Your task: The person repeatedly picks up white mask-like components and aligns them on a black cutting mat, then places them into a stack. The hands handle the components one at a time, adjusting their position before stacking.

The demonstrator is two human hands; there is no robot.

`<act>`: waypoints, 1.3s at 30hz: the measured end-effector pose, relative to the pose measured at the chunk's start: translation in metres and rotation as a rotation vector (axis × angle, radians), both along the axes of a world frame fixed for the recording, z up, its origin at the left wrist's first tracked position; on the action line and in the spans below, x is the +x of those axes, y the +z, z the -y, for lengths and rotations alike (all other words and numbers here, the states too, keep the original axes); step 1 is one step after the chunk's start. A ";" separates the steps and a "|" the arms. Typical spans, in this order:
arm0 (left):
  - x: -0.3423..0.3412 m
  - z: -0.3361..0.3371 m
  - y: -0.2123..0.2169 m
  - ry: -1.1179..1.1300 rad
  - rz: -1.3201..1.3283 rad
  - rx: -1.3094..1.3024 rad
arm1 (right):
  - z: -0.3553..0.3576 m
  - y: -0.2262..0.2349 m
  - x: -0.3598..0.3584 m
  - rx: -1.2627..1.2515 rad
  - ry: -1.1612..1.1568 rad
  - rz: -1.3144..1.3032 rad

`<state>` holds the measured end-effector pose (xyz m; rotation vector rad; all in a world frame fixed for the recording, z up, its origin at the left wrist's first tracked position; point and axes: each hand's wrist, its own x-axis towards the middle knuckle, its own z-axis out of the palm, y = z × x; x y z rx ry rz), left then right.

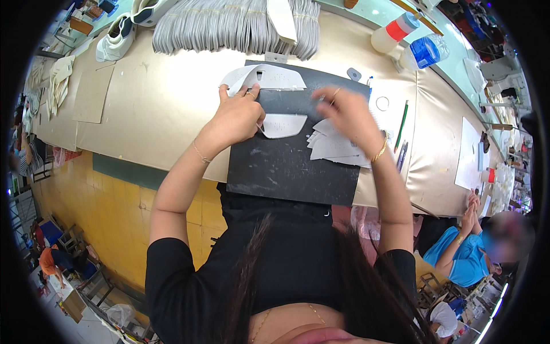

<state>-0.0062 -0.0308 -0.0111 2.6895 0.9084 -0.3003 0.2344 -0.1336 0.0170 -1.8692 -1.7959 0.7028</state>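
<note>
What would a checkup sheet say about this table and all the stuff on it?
Surface: long beige worktable with a black mat at its near edge.
Job's things: white curved piece at the mat's top; a smaller white piece mid-mat; a pile of white cut pieces to its right.
Clutter: bundled grey strips, white shoe, two bottles, green pencil.
Hands: left hand presses on the curved piece's edge; right hand is blurred above the pile, grip unclear.
Cables: nothing seen.
Surroundings: yellow tiled floor; a person in blue works on the right.
</note>
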 end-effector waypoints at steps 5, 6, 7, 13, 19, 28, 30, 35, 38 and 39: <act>0.000 -0.008 0.017 -0.047 -0.123 -0.217 | 0.063 -0.029 -0.074 -0.119 0.209 -0.165; -0.001 -0.012 0.019 -0.031 -0.135 -0.260 | 0.068 -0.044 -0.080 -0.126 0.232 -0.154; -0.004 -0.015 0.019 -0.025 -0.128 -0.290 | 0.067 -0.046 -0.086 -0.133 0.259 -0.144; -0.009 -0.021 0.021 -0.058 -0.121 -0.388 | 0.052 -0.036 -0.102 0.334 -0.009 0.176; -0.022 -0.046 0.026 -0.036 0.134 -0.571 | 0.031 -0.049 -0.101 0.352 -0.062 0.045; -0.025 0.025 0.048 0.294 0.606 -0.861 | 0.061 0.019 -0.056 -0.174 -0.145 -0.600; -0.036 0.044 0.023 0.376 0.535 -1.132 | 0.084 0.005 -0.055 -0.307 -0.124 -0.582; -0.060 0.084 -0.018 0.507 0.533 -1.239 | 0.127 -0.036 -0.076 -0.462 -0.237 -0.710; -0.061 0.092 -0.021 0.580 0.499 -1.068 | 0.126 -0.040 -0.082 -0.441 -0.301 -0.624; -0.060 0.094 -0.022 0.574 0.492 -1.017 | 0.123 -0.040 -0.082 -0.439 -0.298 -0.591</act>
